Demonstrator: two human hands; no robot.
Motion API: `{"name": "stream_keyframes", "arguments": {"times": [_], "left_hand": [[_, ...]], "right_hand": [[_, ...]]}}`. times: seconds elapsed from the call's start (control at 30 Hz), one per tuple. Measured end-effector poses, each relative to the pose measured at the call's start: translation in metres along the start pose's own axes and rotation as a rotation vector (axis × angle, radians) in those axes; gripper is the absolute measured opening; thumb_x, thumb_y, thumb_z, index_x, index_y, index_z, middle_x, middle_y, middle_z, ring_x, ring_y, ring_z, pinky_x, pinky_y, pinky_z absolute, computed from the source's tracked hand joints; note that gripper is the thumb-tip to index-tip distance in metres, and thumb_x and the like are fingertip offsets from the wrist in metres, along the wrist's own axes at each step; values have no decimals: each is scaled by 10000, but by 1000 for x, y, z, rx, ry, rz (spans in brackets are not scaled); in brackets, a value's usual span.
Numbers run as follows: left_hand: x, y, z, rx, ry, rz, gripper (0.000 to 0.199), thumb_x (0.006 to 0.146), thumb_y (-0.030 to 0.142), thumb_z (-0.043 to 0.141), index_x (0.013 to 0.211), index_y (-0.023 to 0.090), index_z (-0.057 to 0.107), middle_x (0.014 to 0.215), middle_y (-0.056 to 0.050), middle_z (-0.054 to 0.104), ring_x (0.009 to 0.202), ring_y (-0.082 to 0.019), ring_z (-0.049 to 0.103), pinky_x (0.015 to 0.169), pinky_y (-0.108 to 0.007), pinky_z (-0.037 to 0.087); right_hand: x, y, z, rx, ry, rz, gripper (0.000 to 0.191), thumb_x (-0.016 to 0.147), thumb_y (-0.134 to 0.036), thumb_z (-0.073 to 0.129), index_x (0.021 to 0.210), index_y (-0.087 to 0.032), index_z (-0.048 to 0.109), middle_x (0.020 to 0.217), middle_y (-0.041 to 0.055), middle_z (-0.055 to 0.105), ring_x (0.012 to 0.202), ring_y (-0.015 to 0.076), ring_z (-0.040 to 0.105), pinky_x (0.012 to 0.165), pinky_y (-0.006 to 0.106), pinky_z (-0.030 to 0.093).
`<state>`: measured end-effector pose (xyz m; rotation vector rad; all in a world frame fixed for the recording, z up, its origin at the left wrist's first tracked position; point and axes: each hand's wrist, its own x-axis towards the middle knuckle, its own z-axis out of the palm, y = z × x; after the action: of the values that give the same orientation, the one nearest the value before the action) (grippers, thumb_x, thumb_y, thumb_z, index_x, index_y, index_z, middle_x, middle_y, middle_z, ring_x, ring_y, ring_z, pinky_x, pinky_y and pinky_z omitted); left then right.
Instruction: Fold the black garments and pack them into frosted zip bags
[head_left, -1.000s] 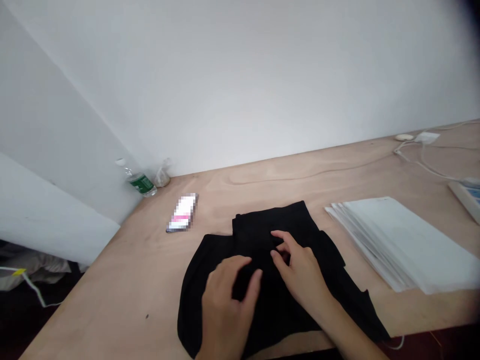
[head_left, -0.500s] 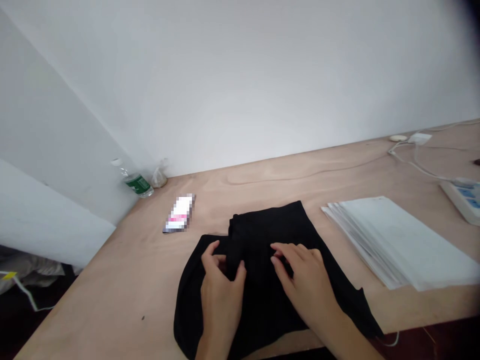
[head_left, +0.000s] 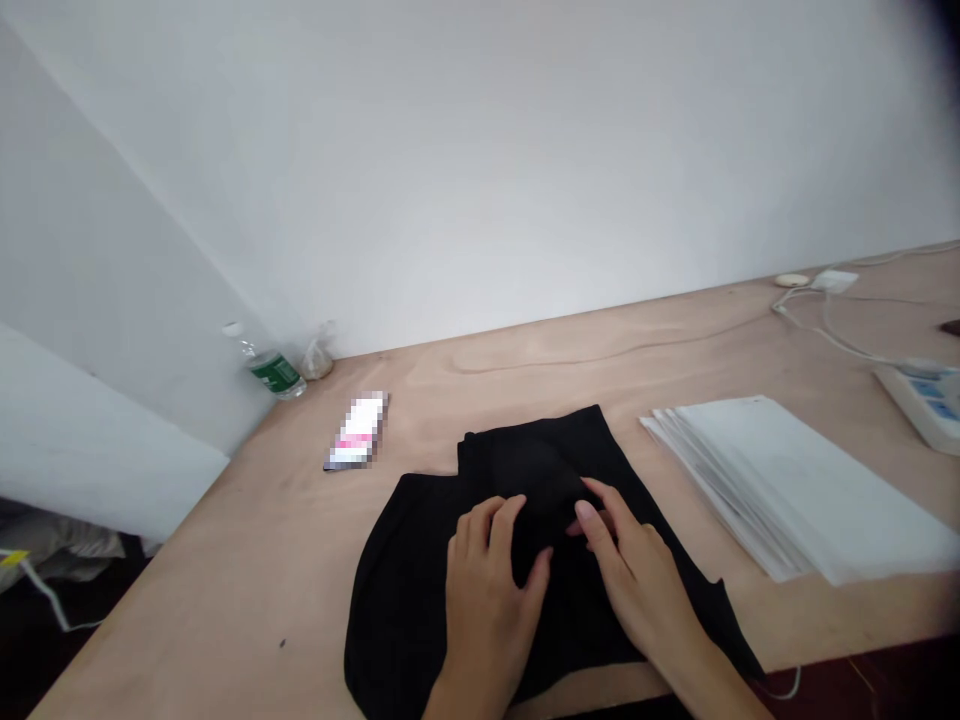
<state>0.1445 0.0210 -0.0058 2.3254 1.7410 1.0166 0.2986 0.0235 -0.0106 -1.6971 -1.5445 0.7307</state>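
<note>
A black garment (head_left: 420, 580), partly folded, lies at the front of the wooden table; its exact kind cannot be made out. My left hand (head_left: 491, 590) rests on its middle, fingers curled and thumb set apart, with a raised bunch of the black cloth between them. Just to the right, my right hand (head_left: 637, 560) pinches the same bunch between thumb and forefinger. Both hands' fingertips are close together, and the dark cloth hides how much each one grips.
A phone (head_left: 358, 430) lies left of the garment. Behind it are a green-labelled bottle (head_left: 274, 370) and a small plastic bag (head_left: 318, 358) by the wall. At right are a stack of white papers (head_left: 810, 480), a power strip (head_left: 926, 405) and white cables (head_left: 825, 325).
My left hand has moved right across the garment, nearer my right hand, and away from the fold at its left. My right hand has shifted slightly right and now pinches the cloth.
</note>
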Motion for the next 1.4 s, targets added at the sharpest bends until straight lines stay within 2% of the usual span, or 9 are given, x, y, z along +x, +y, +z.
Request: {"name": "stream_keyframes", "arguments": {"times": [0.13,0.23,0.4,0.53,0.67,0.93,1.1,1.23,1.4], "left_hand": [[-5,-5,-1,-45,-16,-51,371,721,167,604,1076,246,528,1046,-68,547,951,-237,546,774,-401,500],[-5,-7,-1,-86,-36,-61,360,732,141,577,1073,248,527,1014,-54,566,925,-217,565,755,-367,512],[-4,-9,0,-134,7,-60,294,769,91,493,1031,222,524,940,-52,573,859,-196,580,719,-338,512],[-5,-10,2,-144,5,1,287,749,27,446,950,211,535,903,-48,559,826,-187,566,708,-332,497],[-6,-9,2,-132,3,41,282,745,1,421,904,208,529,878,-48,539,809,-186,545,684,-320,487],[-8,-7,7,-68,-32,208,292,761,-37,392,842,185,562,827,-52,523,739,-169,490,596,-276,451],[-8,-5,6,-90,-18,208,270,776,-26,417,866,170,579,856,-61,529,759,-171,482,609,-279,451],[-8,-4,6,-100,25,199,267,772,-35,423,828,167,587,837,-56,539,748,-163,483,613,-273,446],[-4,-2,3,-124,-55,130,279,727,-36,436,820,180,587,842,-50,569,755,-174,512,621,-294,466]], "right_hand": [[5,-4,-1,64,53,47,516,857,-455,392,1330,-264,315,726,-3,669,610,208,641,571,315,450],[7,-8,2,21,72,-4,498,839,-405,430,1314,-273,359,659,-18,625,524,188,598,506,295,424],[-3,-12,1,100,-7,-115,449,835,-245,397,1280,-307,389,749,-23,644,671,173,600,656,317,448],[-7,-10,-5,-20,-64,-93,394,856,-313,401,1248,-336,430,708,-28,632,651,176,584,671,349,438],[-5,-9,-6,-85,-44,-137,332,859,-374,414,1183,-337,477,898,-2,632,722,180,573,717,386,424],[-10,6,-9,-267,-13,-152,323,757,-153,429,1040,-248,551,972,53,574,907,233,529,779,434,426],[0,-13,-8,-332,72,-308,387,813,-176,388,1181,-227,496,1345,65,395,1221,225,367,969,432,355],[18,-21,9,-471,-60,-407,438,904,-247,282,1319,-179,402,1441,52,309,1326,203,231,1043,420,290],[32,-5,27,-600,-189,-401,493,916,-373,271,1360,-174,349,1451,68,265,1341,237,182,1051,483,252]]}}
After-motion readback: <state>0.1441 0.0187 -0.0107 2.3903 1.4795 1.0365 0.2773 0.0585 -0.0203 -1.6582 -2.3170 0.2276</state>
